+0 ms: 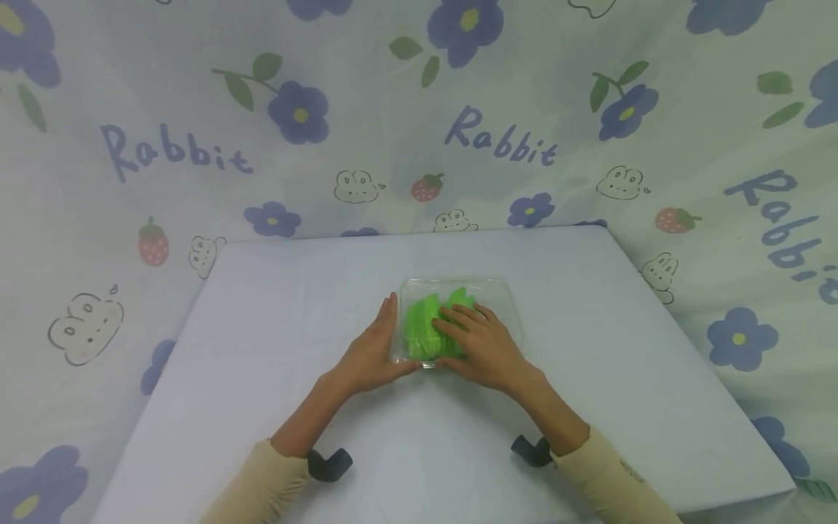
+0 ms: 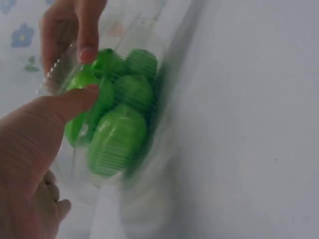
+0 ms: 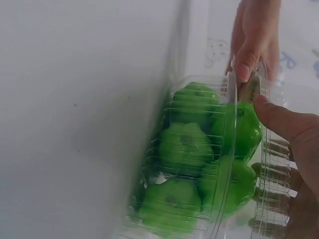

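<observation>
A clear plastic box lies on the table with several bright green lobed pieces inside. In the right wrist view its ribbed side shows the pieces' rounded, dimpled ends. My left hand holds the left front corner, its fingers along the left side and thumb at the front rim. Over the top of the box is my right hand, gripping it with bent fingers above the green pieces and the thumb at the front rim. Both thumbtips stand close together there. The right palm hides part of the contents.
The box stands near the middle of a white-covered table. A cloth printed with rabbits, flowers and strawberries hangs behind and at both sides. Dark camera mounts show at both wrists, close over the table.
</observation>
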`<state>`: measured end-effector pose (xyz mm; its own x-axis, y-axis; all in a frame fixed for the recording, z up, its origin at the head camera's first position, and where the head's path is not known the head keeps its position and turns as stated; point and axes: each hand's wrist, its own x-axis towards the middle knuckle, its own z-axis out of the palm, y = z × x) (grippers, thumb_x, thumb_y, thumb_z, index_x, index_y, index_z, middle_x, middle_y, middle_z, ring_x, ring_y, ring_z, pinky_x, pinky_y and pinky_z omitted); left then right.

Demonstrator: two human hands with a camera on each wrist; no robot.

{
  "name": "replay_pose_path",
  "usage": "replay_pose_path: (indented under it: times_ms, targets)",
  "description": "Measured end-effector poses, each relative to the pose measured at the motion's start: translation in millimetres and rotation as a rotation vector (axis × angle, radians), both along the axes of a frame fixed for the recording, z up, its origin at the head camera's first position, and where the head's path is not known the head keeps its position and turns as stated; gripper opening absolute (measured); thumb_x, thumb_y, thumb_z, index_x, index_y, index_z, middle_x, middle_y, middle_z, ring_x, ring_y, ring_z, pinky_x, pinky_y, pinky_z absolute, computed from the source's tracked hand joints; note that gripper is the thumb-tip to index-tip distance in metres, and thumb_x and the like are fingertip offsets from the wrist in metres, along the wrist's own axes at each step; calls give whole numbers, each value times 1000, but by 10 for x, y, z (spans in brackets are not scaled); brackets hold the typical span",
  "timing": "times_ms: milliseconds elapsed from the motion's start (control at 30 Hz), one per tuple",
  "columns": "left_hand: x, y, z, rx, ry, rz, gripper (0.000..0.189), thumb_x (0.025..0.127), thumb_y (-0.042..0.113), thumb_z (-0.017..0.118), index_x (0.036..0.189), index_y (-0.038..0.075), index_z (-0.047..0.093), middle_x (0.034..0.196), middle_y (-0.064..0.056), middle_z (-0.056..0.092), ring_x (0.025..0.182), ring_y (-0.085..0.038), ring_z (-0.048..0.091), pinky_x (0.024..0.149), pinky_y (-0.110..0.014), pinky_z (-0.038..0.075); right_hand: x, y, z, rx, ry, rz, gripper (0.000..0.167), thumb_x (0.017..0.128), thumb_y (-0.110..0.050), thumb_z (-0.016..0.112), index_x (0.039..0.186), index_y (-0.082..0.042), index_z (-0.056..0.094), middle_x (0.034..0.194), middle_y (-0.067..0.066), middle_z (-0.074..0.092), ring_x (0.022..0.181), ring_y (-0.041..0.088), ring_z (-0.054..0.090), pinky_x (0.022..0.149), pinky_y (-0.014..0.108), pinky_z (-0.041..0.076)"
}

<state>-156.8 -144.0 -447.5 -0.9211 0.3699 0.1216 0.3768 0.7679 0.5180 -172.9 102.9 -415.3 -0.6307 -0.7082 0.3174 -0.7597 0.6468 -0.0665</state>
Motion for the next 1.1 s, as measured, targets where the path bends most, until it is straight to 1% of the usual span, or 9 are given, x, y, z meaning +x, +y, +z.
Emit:
replay_pose_path:
  times_ms: [100, 233, 367, 533, 800, 1000, 1100]
  targets:
    - [9, -13, -32, 68, -72, 24, 126, 78, 58, 77, 156, 2, -5, 163, -14, 2, 148, -25, 10, 116, -42, 21, -13, 0, 34, -7, -31, -7, 65, 82, -48, 77, 136, -16, 59, 142, 8, 53, 132, 30, 46, 108, 53, 35]
    - [13, -23, -66, 110, -137, 56, 125, 78, 59, 76, 156, 2, -2, 162, -15, 5, 147, -27, 12, 116, -43, 22, -41, 2, 117, -19, -48, -16, 64, 83, -48, 77, 135, -16, 60, 140, 8, 56, 129, 30, 50, 106, 51, 39]
    - [9, -32, -109, 89, -174, 64, 120, 80, 65, 70, 157, 5, 0, 163, -11, 4, 148, -24, 9, 116, -43, 20, -91, 5, 263, -14, -32, -44, 62, 85, -51, 73, 134, -15, 61, 134, 6, 60, 123, 27, 55, 105, 48, 40]
    - [5, -45, -154, 48, -181, 61, 117, 81, 71, 63, 158, 10, 1, 163, -6, 3, 148, -21, 7, 116, -43, 21, -188, 15, 462, -30, 20, -95, 58, 88, -53, 69, 132, -15, 63, 124, 6, 66, 116, 26, 60, 105, 50, 39]
    - [13, -42, -141, 35, -167, 51, 113, 82, 68, 64, 159, 8, 7, 163, -7, 4, 149, -22, 6, 116, -45, 20, -389, 107, 695, -83, 84, -164, 61, 89, -55, 66, 133, -13, 63, 122, 10, 67, 114, 31, 61, 108, 54, 34]
    - [19, -43, -121, 41, -174, 47, 113, 82, 69, 64, 159, 8, 7, 163, -7, 4, 149, -22, 5, 116, -46, 20, -554, 287, 769, -113, 122, -246, 63, 89, -58, 64, 131, -12, 64, 120, 12, 68, 112, 34, 61, 106, 56, 36]
    - [22, -49, -115, 35, -177, 48, 114, 82, 70, 63, 159, 8, 6, 163, -7, 3, 149, -22, 5, 116, -45, 19, -634, 411, 765, -140, 107, -299, 66, 88, -61, 64, 132, -12, 63, 122, 13, 67, 114, 35, 60, 104, 56, 36]
